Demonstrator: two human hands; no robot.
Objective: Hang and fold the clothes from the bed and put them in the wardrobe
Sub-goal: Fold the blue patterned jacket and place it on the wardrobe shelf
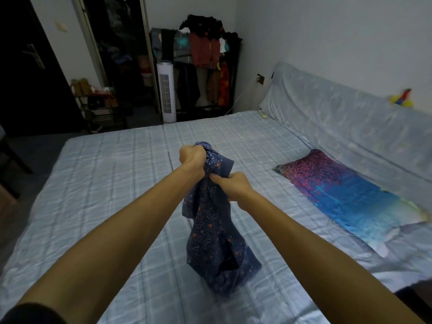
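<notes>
A dark blue garment with small orange and white specks hangs bunched over the middle of the bed. My left hand grips its top in a fist. Just below and to the right, my right hand pinches a fold of the same cloth. The garment's lower end rests crumpled on the light blue checked sheet. The open wardrobe stands dark at the far side of the room, with clothes inside it.
A pink and blue pillow lies on the right of the bed, below the covered headboard. Beyond the bed's far edge stand a white tower fan, a loaded clothes rack and a shoe shelf.
</notes>
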